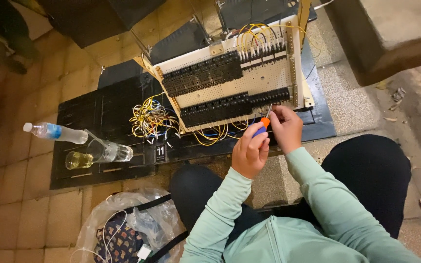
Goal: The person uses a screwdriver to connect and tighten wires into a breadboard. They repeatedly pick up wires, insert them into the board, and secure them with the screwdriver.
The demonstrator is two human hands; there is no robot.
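Both hands grip one screwdriver (261, 127) — left hand (250, 153) low, right hand (285, 127) nearer the tip — at the panel (230, 73).

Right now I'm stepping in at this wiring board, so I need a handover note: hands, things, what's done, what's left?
Left hand grips the orange-and-blue-handled screwdriver, its tip at the lower row of black terminal blocks on the white perforated panel.
Right hand steadies the shaft, pinching near the tip.
Done: yellow wires are seated in the upper right terminals.
Left: a loose bundle of yellow wires lies at the panel's lower left, unconnected.
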